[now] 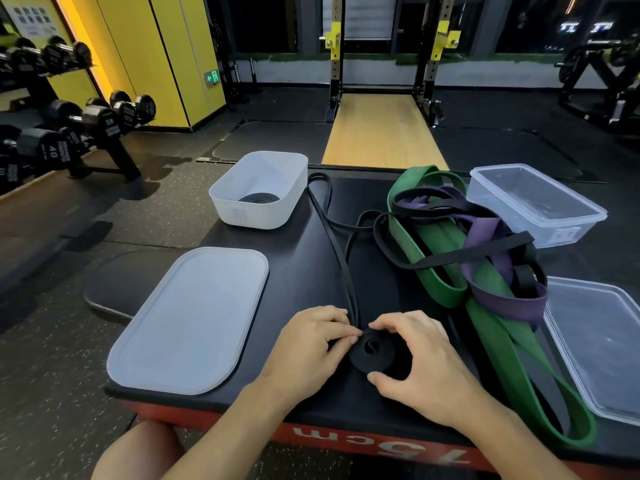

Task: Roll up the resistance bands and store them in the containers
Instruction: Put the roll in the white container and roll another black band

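Observation:
A thin black resistance band [332, 233] lies on the black platform, its near end wound into a flat coil [372, 355]. My left hand [311, 344] pinches the coil's left edge where the loose band enters. My right hand [415, 358] grips the coil from the right, fingers over the top and thumb at its near side. A white container [225, 206] at the far left holds one rolled black band [259, 198]. To the right lies a tangled pile of green [440, 271], purple [498, 299] and black bands.
A frosted white lid [188, 320] lies left of my hands. A clear container [568, 233] stands at the far right, a clear lid [602, 344] nearer. The platform [301, 271] has a red front edge. Dumbbell racks [69, 129] stand at left, a squat rack [384, 64] beyond.

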{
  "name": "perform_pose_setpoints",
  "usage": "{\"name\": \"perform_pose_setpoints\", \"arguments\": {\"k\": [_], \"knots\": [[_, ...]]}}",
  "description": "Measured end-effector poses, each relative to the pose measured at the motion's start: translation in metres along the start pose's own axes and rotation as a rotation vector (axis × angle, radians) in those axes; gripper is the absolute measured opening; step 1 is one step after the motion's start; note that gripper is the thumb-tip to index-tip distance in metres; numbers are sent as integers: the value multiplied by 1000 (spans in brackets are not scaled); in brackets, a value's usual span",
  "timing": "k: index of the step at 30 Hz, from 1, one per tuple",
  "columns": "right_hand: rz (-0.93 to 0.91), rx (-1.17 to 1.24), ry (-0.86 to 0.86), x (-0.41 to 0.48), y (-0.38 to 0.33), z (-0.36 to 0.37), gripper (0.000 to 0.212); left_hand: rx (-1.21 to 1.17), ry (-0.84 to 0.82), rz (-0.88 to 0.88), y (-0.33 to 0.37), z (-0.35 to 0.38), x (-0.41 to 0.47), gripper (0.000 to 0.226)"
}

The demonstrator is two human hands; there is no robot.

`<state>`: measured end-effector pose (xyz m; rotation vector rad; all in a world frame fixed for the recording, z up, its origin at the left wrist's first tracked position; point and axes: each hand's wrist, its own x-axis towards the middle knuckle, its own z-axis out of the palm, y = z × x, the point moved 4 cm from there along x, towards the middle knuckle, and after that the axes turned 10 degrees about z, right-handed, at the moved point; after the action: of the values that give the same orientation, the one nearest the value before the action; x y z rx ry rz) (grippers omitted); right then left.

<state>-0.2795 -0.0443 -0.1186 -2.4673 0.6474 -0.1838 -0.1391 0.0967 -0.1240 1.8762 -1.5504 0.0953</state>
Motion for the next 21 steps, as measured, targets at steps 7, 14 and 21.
{"name": "perform_pose_setpoints", "arguments": {"k": [7,14,21], "knots": [[58,-131,228,-1,-15,11,80,-19,6,-13,-1,-1,1,18],[37,20,106,1,-10,6,69,-121,53,-107,-6,-3,-4,18],[20,84,-72,4,-3,-2,61,-155,99,-175,-9,-5,-4,13]]}}
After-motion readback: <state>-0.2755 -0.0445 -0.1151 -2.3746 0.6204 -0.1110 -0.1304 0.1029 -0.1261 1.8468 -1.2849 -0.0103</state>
